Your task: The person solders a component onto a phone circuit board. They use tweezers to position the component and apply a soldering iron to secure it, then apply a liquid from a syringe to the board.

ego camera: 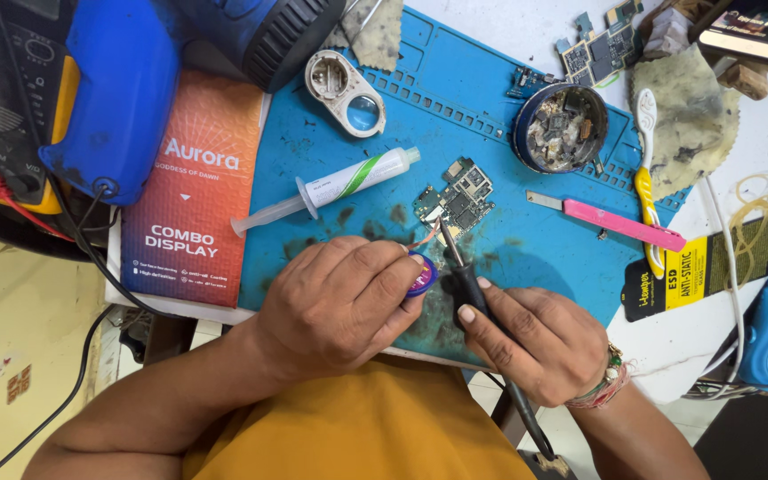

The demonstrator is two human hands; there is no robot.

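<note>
Your left hand (340, 307) grasps a half-hidden purple spool (422, 274); your right hand (540, 342) grips the soldering iron (466, 280), its tip indistinct, above the stained blue mat (491, 133).

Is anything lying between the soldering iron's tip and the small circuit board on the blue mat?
Nothing visible. The soldering iron in the right hand points at the circuit board; only desoldering braid from the left hand lies there.
</note>
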